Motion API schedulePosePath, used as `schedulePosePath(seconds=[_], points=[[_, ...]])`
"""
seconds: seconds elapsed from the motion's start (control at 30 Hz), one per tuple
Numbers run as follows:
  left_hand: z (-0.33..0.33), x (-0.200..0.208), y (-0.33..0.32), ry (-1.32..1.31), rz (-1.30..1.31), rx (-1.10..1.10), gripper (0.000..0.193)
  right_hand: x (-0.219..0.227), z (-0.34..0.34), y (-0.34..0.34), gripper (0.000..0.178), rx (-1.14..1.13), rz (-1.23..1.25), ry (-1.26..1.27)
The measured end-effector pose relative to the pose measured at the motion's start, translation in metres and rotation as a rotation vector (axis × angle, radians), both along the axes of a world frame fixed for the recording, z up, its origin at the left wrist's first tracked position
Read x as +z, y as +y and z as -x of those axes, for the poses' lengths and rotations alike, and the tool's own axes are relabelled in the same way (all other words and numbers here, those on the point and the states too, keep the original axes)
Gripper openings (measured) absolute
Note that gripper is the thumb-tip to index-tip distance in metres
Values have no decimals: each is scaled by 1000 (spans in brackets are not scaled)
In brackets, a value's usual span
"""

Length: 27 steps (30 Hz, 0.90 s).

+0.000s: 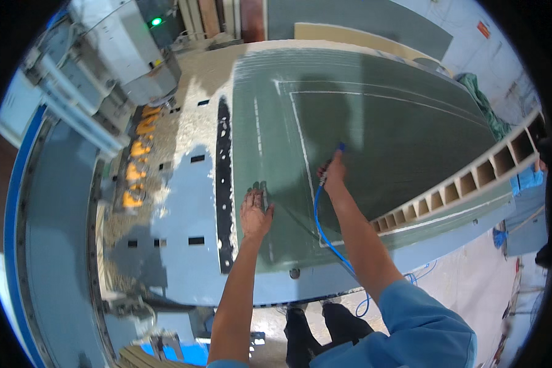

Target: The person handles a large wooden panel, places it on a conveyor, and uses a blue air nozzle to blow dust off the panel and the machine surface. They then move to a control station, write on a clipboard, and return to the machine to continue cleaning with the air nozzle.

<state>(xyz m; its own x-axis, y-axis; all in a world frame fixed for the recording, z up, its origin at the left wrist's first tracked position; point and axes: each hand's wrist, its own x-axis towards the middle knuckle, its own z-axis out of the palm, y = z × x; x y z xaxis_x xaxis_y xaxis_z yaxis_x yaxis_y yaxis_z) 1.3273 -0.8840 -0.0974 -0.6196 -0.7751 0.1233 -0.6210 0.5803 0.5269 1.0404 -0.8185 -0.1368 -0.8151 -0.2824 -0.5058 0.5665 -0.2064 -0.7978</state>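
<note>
Right hand (333, 172) grips blue-tipped hose tool (341, 147). Left hand (255, 213) extends its fingers over green board (273, 141), toward worktop's (187, 267) front edge.

This is a workshop: a bulky grey machine (119, 49) with a lit green lamp (157, 22) stands at the upper left, pale dust (207, 72) coats part of the light-blue worktable (193, 190) left of centre, large sheets (362, 17) stand along the top, and a blue hose (318, 224) trails below centre.
</note>
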Motion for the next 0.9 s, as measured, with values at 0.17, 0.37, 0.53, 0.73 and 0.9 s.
schedulePosePath(seconds=[0.17,0.37,0.53,0.73,0.9], points=[[34,-34,-42,-70,233,-26,59,2,30,-95,64,484,91,2],[40,-37,-43,-124,170,-61,61,7,154,-116,62,-111,-224,139],[45,-31,-42,-165,203,-38,59,12,284,20,58,-649,-681,-26],[48,-32,-43,-226,239,-61,63,-13,339,229,59,-1301,-468,-68],[54,-28,-40,-288,207,-39,69,-26,363,294,57,-1143,-274,37]])
